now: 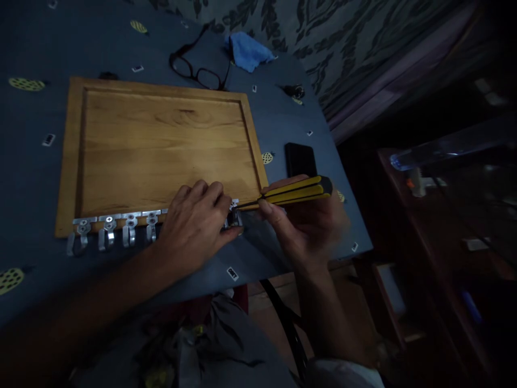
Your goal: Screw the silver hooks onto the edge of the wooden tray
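Dim room, blue patterned tablecloth [36, 178]; wooden board [161, 151] lies flat, near edge lined with metal hooks [117, 229]; four hooks appear screwed on, more hidden under left hand [194, 226], fingers curled, pinching end hook [235, 217]; right hand [307, 226] grips yellow-handled screwdriver [297, 191], tip at that hook; judged near final fastening; eyeglasses [197, 70], blue cloth [248, 51], black phone [301, 160] behind.
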Motion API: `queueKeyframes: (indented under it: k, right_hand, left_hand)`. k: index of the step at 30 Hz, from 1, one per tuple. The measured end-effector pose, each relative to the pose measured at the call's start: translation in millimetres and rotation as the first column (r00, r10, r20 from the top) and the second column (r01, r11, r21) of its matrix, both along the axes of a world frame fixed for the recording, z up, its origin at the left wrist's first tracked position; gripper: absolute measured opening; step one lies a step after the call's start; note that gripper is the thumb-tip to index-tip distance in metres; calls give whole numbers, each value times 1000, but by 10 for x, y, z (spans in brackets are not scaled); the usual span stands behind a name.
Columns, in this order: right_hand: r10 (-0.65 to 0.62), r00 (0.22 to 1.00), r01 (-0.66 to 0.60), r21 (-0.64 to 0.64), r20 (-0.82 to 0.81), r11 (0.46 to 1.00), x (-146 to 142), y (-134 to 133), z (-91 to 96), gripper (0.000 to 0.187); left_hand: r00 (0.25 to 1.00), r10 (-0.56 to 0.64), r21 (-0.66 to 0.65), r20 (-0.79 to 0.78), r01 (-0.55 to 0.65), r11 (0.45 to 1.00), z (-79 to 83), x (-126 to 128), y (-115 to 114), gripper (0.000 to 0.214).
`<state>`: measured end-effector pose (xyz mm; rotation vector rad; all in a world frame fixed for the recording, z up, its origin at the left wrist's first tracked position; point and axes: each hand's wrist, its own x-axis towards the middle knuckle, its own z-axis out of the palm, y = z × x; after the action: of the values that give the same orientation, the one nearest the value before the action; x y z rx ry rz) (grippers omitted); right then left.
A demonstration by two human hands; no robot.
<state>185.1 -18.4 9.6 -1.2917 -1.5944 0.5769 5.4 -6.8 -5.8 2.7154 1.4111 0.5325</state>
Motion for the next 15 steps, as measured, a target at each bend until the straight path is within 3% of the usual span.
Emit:
queueKeyframes:
  k: [5,8,15]
  right_hand:
    - [99,984,-114,96,148,989,-11,51,75,8]
    - [28,976,-63,157,217,986,-24,53,61,12]
    - [-147,973,106,226,176,968,-73,-6,-158,16]
  left_hand:
    - [1000,5,16,17,-5,1000,-1,6,-5,36]
    - [1000,8,4,12,-8,1000,1,6,-6,37]
    - [1000,6,-23,14,-5,1000,7,-2,-1,36]
